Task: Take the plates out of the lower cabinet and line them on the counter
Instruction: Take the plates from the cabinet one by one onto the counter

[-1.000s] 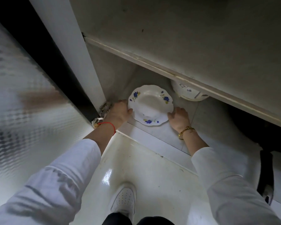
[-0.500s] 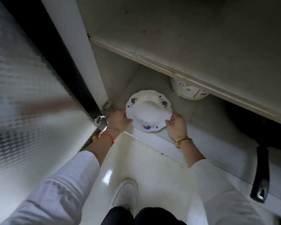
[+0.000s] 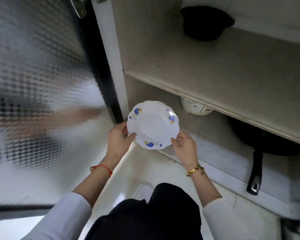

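A white plate with blue flowers and a scalloped rim hangs in the air in front of the open lower cabinet. My left hand grips its left edge, thumb on top. My right hand grips its right front edge. The plate is clear of the cabinet floor and held about level. No other plate shows in the cabinet from here; the counter is out of view.
A frosted glass door stands open at the left. A white round appliance and a black pan with a long handle sit in the bottom compartment. A black pot rests on the upper shelf. My shoe is on the glossy floor.
Both hands have lifted the plate off the cabinet floor and drawn it out toward me. The view has risen, so the upper shelf and black pot now show.
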